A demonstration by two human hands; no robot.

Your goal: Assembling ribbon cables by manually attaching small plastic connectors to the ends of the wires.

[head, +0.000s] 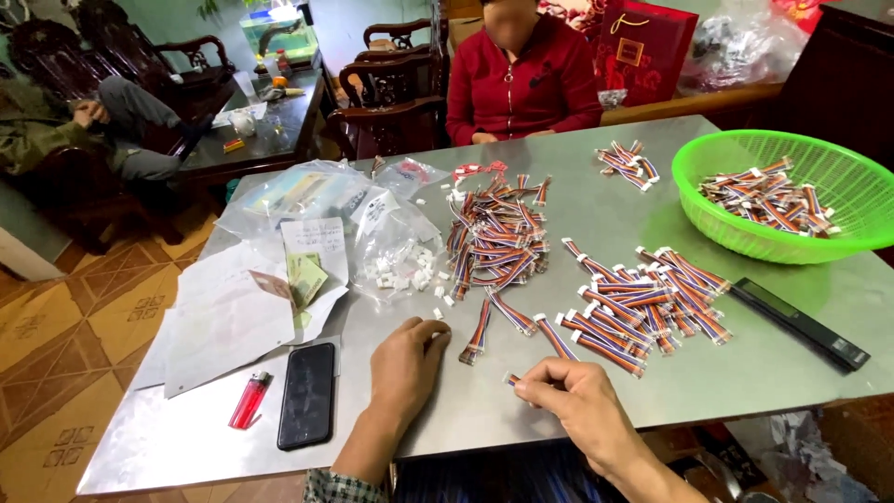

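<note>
My left hand (407, 363) rests on the grey table (577, 391) with its fingertips pinched on a small white connector (437, 325). My right hand (570, 402) pinches one end of a short striped wire bundle (511, 379) near the front edge. Just beyond my hands lie loose wire bundles (480, 337), and behind them a large heap of bundles (495, 237). A second pile of bundles with white plugs (643, 303) lies to the right. Small white connectors (402, 270) lie scattered in and around a clear bag.
A green basket (708, 200) with wire bundles stands at the right; a black flat bar (801, 324) lies beside it. A black phone (306, 394), red lighter (250, 401), papers and plastic bags (298, 194) lie left. A person in red (521, 79) sits across.
</note>
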